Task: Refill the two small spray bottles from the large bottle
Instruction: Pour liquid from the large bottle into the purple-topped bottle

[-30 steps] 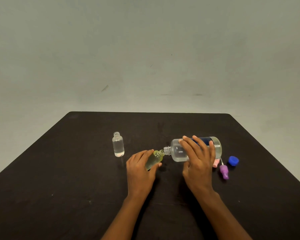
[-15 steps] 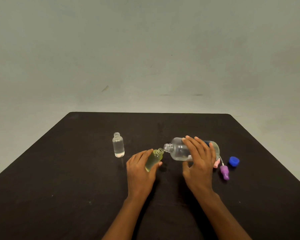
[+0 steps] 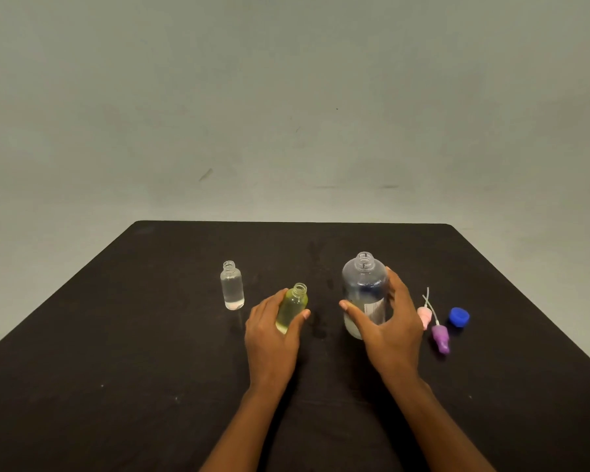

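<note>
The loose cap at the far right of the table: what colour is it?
Blue. The cap shows clearly in the head view.

The large clear plastic bottle stands upright on the black table, uncapped, with a dark blue label showing through its wall and a little pale liquid at the bottom. The right hand wraps its lower half. Left of it, well apart, the small yellowish-green transparent bottle is open-necked and tilted slightly, held in the left hand. Further left the small colourless clear bottle stands upright and alone, uncapped, holding clear liquid to about its shoulder.
</note>
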Available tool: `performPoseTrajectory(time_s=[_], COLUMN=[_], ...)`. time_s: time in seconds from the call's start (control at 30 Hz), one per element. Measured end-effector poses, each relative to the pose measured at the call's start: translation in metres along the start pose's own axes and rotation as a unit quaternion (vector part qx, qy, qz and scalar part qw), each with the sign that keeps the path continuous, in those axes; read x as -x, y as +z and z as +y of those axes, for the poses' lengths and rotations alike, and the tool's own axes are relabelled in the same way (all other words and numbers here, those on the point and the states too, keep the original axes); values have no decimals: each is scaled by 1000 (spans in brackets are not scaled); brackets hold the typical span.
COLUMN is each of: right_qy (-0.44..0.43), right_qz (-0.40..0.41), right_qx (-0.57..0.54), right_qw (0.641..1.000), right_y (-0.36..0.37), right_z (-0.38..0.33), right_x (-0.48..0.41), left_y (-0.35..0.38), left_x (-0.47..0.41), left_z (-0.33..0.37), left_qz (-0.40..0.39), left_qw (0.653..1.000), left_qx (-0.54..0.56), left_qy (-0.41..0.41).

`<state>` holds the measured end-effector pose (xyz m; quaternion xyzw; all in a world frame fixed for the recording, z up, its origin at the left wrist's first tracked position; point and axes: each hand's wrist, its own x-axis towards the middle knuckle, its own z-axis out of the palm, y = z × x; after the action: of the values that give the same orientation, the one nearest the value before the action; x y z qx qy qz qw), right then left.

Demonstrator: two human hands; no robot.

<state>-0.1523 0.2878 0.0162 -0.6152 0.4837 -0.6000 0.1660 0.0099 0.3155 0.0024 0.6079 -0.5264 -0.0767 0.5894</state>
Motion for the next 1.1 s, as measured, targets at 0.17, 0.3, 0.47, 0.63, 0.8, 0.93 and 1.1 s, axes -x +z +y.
performPoseTrajectory(time_s=[0.17,0.3,0.47,0.63,0.8,0.93,1.1], right_qy=[-2,15,27,37,45,56,74], right_qz=[-26,-24,-36,-67,-99,-113,-125], right_qx=[6,-8,-16,-19,-21,-25,-22], right_qw=[1000,1000,999,997,994,992,989], right_y=[2,1,1,1,3,3,4], right_z=[-1,1,3,3,4,7,9], right_x=[1,-1,-3,-4,-4,-3,-4], left_y=[-1,-1,-1,-1,-1,-1,-1], left_x=[-1,-1,-2,-1,-1,-1,-2], left_z=[1,-1,-2,-4,-4,-5,-6], left_qz=[11,14,18,16,16,19,20], left_qw=[998,996,994,993,991,990,990], left_qx=[39,48,57,66,74,78,80], left_qy=[-47,-72,-90,-102,-106,-112,-115])
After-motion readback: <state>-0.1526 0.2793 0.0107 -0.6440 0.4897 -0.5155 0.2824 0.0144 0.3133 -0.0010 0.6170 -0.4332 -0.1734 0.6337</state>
